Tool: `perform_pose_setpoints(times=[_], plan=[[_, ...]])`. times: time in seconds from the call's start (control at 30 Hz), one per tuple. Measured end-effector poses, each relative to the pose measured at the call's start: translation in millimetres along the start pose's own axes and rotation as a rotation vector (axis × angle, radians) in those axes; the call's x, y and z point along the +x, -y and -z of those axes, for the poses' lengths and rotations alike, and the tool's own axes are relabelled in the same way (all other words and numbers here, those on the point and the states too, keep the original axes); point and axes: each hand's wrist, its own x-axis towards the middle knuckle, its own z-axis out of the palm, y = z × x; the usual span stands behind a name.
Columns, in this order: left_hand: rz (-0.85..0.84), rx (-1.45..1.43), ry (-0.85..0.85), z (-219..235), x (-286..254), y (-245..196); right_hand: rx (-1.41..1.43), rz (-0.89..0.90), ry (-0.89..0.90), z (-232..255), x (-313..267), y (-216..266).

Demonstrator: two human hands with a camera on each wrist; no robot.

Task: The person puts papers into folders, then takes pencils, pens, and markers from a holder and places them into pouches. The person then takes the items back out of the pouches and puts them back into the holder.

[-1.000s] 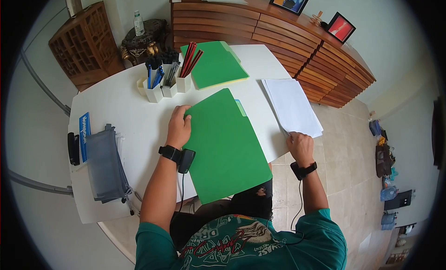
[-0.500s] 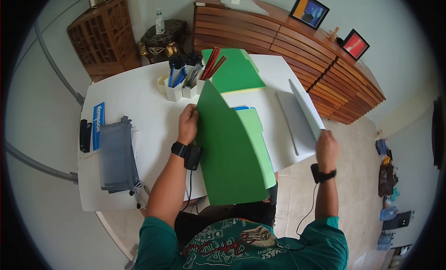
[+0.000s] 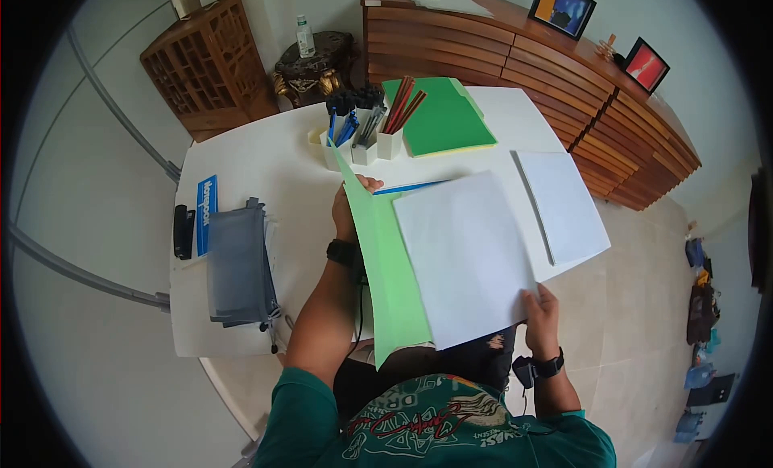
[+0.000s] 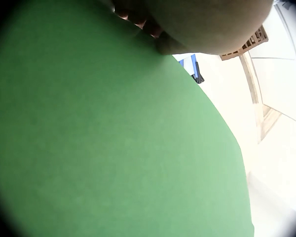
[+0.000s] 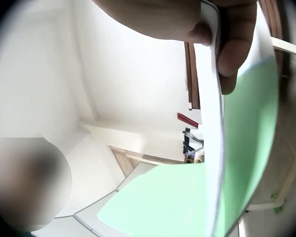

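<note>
A green folder (image 3: 394,275) stands opened in front of me, its cover raised on the left side. My left hand (image 3: 345,214) grips the folder from behind the cover, fingertips showing past it. Up close in the left wrist view, the folder's green outside (image 4: 123,143) fills most of the picture beneath my left hand (image 4: 207,22). White paper (image 3: 467,259) lies slanted over the folder's inside. My right hand (image 3: 543,313) pinches the paper at its lower right edge. In the right wrist view, thumb and fingers of my right hand (image 5: 232,44) clasp the paper's edge.
A stack of white paper (image 3: 568,202) lies at the table's right side. Another green folder (image 3: 447,118) lies at the back, beside holders of pens and pencils (image 3: 390,144). On the left are a grey mesh pouch (image 3: 237,263), a blue notebook (image 3: 207,210) and a black stapler (image 3: 184,230).
My left hand has raised and opened the folder's cover. My right hand has lifted paper off the stack and brought it left, over the folder's inside.
</note>
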Motion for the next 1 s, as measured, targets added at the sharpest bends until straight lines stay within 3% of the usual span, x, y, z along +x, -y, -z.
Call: perform_pose_setpoints(times=[0.07,0.1,0.2,0.33,0.4,0.43,0.47,0.53,0.57,0.63,0.67,0.73,0.83,1.0], plan=[[0.018,-0.085,0.04,5,4,4,-0.055,0.141,-0.027,-18,-5,-16],[-0.021,-0.25,0.08,-3,-3,-4,-0.06,-0.02,0.063,-29,-18,24],[0.0,-0.298,0.139,2,0,-2,-0.132,0.0,0.113,-39,-23,29],[0.003,-0.292,0.135,-7,-3,-8,-0.114,-0.123,0.207,-43,-26,31],[0.115,-0.126,-0.03,-17,-4,-15,-0.102,-0.081,0.227,-49,-29,35],[0.104,0.096,-0.029,-20,-3,-19,-0.094,-0.039,0.249,-50,-30,37],[0.079,0.15,-0.025,-18,-2,-10,-0.091,-0.038,0.242,-50,-30,37],[-0.043,0.53,0.077,-4,3,1,-0.113,-0.056,0.283,-49,-28,37],[-0.175,0.701,0.103,-9,-1,-3,-0.111,-0.055,0.277,-46,-26,28],[-0.17,0.758,0.112,-20,-8,-11,-0.205,0.19,0.319,-36,-19,-1],[-0.166,0.816,0.116,-23,-10,-12,-0.204,0.19,0.313,-32,-17,2],[-0.136,0.836,0.131,-24,-11,-11,-0.131,0.056,0.53,-24,-10,10],[-0.139,0.823,0.158,-18,-7,-8,0.012,-0.009,0.477,-10,7,-16],[-0.151,0.669,0.159,-8,2,1,0.032,-0.117,0.586,-3,61,42]])
